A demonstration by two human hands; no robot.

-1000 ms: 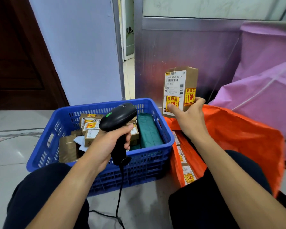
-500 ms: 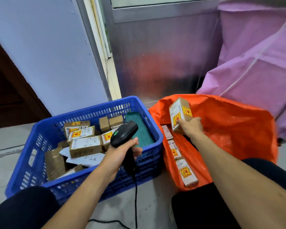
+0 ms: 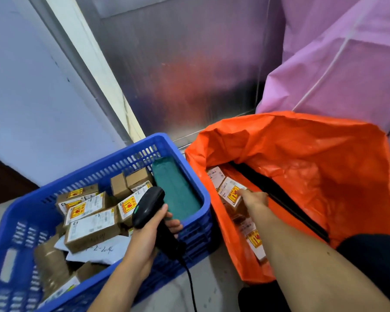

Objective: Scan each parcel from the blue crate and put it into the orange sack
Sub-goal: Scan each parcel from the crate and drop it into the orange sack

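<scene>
The blue crate [image 3: 131, 152] at lower left holds several brown labelled parcels [image 3: 90, 226] and a flat green package [image 3: 176, 190]. Over the crate's near right corner, my left hand [image 3: 149, 242] grips a black barcode scanner [image 3: 148, 206]. The orange sack [image 3: 302, 154] lies open to the right. My right hand [image 3: 254, 200] reaches down inside the sack and holds a small brown parcel [image 3: 230, 192] with a yellow label, low among other parcels [image 3: 254, 242] lying there. Its fingers are mostly hidden behind the parcel.
A metal panel [image 3: 189, 75] stands behind the crate and sack. Purple sacks [image 3: 347, 64] fill the upper right. The scanner's cable [image 3: 190, 287] hangs down to the floor between my knees. A black strip [image 3: 279, 194] crosses the sack's inside.
My right hand has carried the parcel from up in front of the scanner down into the orange sack. The left hand has lowered the scanner towards the crate.
</scene>
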